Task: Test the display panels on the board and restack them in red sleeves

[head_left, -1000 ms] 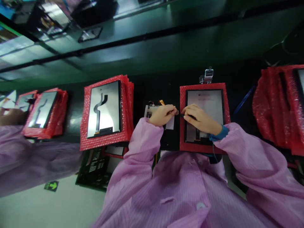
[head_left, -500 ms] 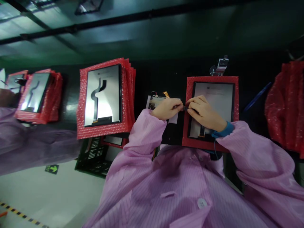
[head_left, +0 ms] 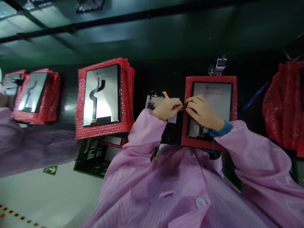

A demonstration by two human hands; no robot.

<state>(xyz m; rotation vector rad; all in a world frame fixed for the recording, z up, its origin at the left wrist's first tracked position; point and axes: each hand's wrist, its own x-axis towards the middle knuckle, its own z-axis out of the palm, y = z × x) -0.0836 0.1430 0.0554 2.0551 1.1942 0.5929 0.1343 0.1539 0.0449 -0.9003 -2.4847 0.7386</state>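
My left hand [head_left: 167, 108] and my right hand [head_left: 203, 112] meet fingertip to fingertip, both pinched at the small dark end of a flex cable [head_left: 184, 108]. Under my right hand lies a display panel [head_left: 219, 103], its pale back up, on red bubble wrap [head_left: 234, 104]. The cable's base [head_left: 201, 130] shows near the panel's lower edge; its middle is hidden by my right hand. Beside and partly behind my left hand is a small circuit board [head_left: 153, 100] with an orange flex strip [head_left: 165, 94]. A blue band [head_left: 222, 129] circles my right wrist.
To the left, another display panel [head_left: 108, 95] rests on stacked red bubble wrap [head_left: 80, 107]. A metal tally counter [head_left: 220, 65] and blue pen [head_left: 255, 96] lie on the dark table. More red wrap [head_left: 277, 110] is far right. A co-worker's sleeve [head_left: 35, 148] reaches in at left, above a crate [head_left: 92, 158].
The whole view has shifted slightly. My hands keep the same pinch at the cable end, with hardly any movement. The co-worker's hand at far left has moved slightly.
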